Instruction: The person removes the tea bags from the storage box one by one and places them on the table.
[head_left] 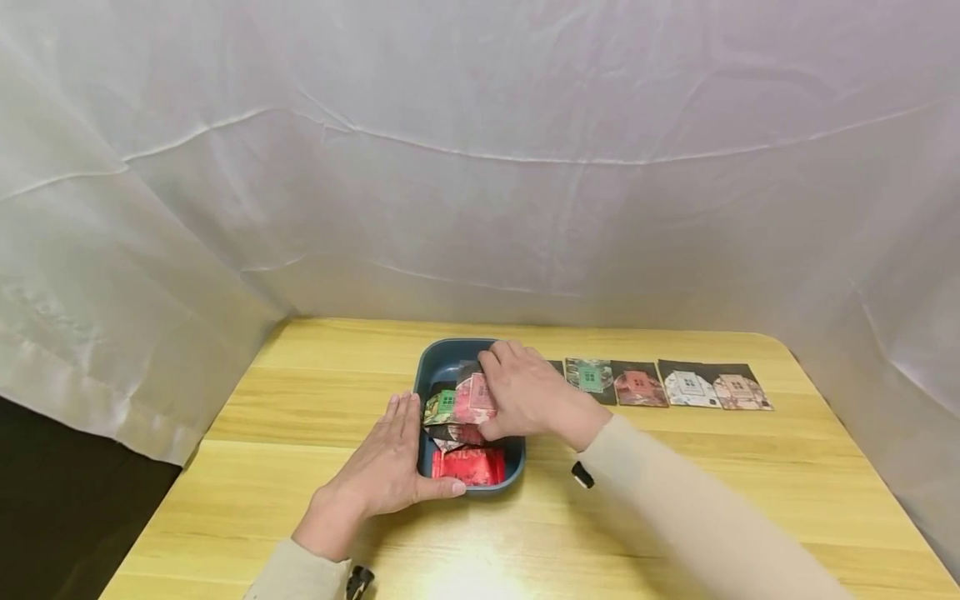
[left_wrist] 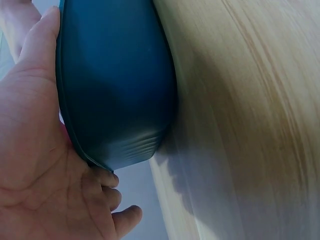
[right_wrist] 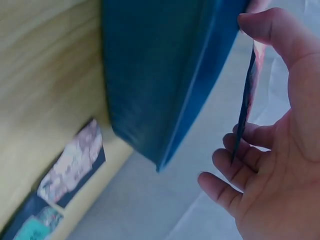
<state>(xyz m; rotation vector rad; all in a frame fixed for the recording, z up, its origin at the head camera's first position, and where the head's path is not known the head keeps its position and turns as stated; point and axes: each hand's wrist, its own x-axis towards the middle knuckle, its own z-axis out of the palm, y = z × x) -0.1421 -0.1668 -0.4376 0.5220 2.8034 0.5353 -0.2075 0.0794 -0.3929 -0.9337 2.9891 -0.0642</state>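
A deep blue plastic bin (head_left: 516,471) stands on the table, with several small packets inside. My left hand (head_left: 382,462) rests along the bin's left rim, fingers straight and thumb reaching over the near edge. Over the bin, my right hand (head_left: 528,392) pinches a flat square sachet with a pink label (head_left: 478,396) between thumb and fingers. In the right wrist view this sachet (right_wrist: 246,95) appears edge-on. Beneath it in the bin lie a green-labelled sachet (head_left: 442,406) and a dark sachet, partly covered. A shiny red packet (head_left: 470,467) lies at the near end.
Right of the bin, several flat sachets lie in a row: one with a green label (head_left: 590,377), one red (head_left: 640,385), one white (head_left: 688,387) and one peach (head_left: 738,389). The right hand hides the row's left end. A pale curtain (head_left: 525,233) hangs behind the wooden table (head_left: 315,375).
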